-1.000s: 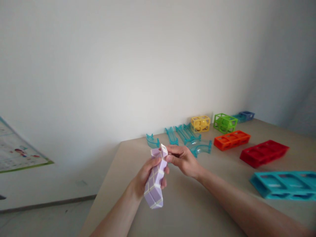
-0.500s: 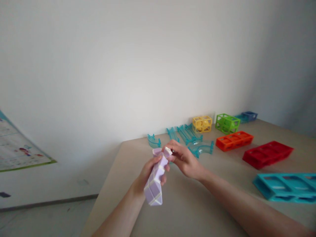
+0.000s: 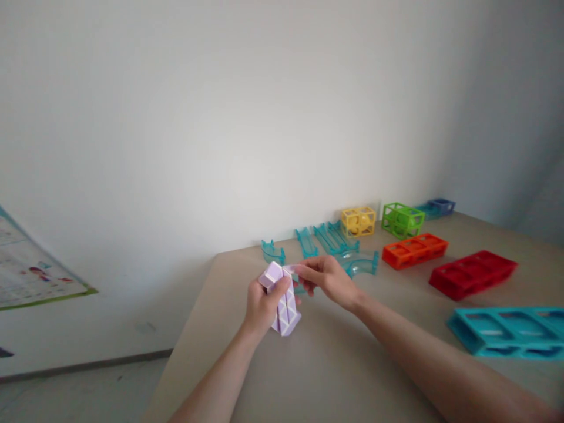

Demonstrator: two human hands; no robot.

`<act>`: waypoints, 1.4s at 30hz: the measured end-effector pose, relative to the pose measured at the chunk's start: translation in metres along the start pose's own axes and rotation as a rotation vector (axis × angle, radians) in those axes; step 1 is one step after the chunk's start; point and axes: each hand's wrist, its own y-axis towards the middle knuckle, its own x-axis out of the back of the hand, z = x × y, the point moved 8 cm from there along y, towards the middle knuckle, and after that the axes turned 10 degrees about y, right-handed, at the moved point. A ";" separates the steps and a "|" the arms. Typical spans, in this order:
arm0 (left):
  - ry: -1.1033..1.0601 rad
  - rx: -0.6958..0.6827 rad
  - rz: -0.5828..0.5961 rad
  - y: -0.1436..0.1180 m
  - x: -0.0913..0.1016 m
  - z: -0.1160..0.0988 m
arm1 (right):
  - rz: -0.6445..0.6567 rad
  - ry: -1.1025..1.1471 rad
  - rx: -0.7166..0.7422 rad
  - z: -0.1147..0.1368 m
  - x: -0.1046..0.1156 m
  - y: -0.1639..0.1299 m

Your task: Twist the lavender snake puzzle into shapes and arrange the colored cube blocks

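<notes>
A lilac and white twist-snake puzzle (image 3: 285, 308) of linked wedge segments is held above the beige table (image 3: 335, 364). My left hand (image 3: 261, 304) wraps around its upper body, with the lower end sticking out below the fingers. My right hand (image 3: 324, 278) pinches the puzzle's top segment from the right side. Both forearms reach in from the bottom of the view.
Along the wall lie translucent teal track pieces (image 3: 328, 238), a curved teal track (image 3: 361, 262), a yellow cage block (image 3: 358, 221), a green cage block (image 3: 402, 219) and a blue block (image 3: 440, 205). Orange (image 3: 414, 249), red (image 3: 471, 273) and teal (image 3: 506, 331) frames lie right. The table's left edge drops to the floor.
The puzzle has been turned and folded, so less of it hangs below my left hand. My right hand has twisted the top segment sideways.
</notes>
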 end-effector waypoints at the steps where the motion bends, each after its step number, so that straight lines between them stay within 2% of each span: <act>1: 0.002 0.005 0.016 0.000 0.000 0.000 | 0.033 -0.014 0.003 0.001 -0.003 0.000; 4: -0.025 0.050 0.035 -0.001 0.000 0.003 | 0.081 -0.072 0.060 0.007 -0.005 -0.001; 6: -0.033 0.070 0.008 -0.001 0.000 0.005 | 0.052 -0.157 0.083 0.008 -0.002 -0.001; 12: -0.042 0.106 -0.048 0.000 -0.004 0.011 | -0.227 -0.641 0.235 0.020 0.001 -0.011; 14: -0.088 0.104 -0.074 0.000 -0.005 0.009 | -0.255 -0.730 0.312 0.026 -0.005 -0.016; 17: -0.139 0.073 -0.145 0.000 -0.002 0.004 | -0.196 -0.740 0.428 0.029 -0.018 -0.020; 20: -0.149 0.052 -0.204 -0.001 0.003 0.001 | -0.202 -0.740 0.476 0.027 -0.022 -0.022; 27: -0.267 0.163 -0.187 0.000 -0.003 0.014 | -0.227 -0.783 0.543 0.025 -0.029 -0.022; 33: -0.235 0.135 -0.192 0.000 -0.005 0.009 | -0.356 -0.595 0.517 0.024 -0.013 -0.022; 36: -0.237 0.179 -0.177 -0.001 -0.006 0.010 | -0.278 -0.648 0.549 0.028 -0.014 -0.019; 42: -0.368 0.449 -0.054 -0.004 -0.013 0.024 | -0.020 -0.820 0.547 0.024 -0.021 -0.004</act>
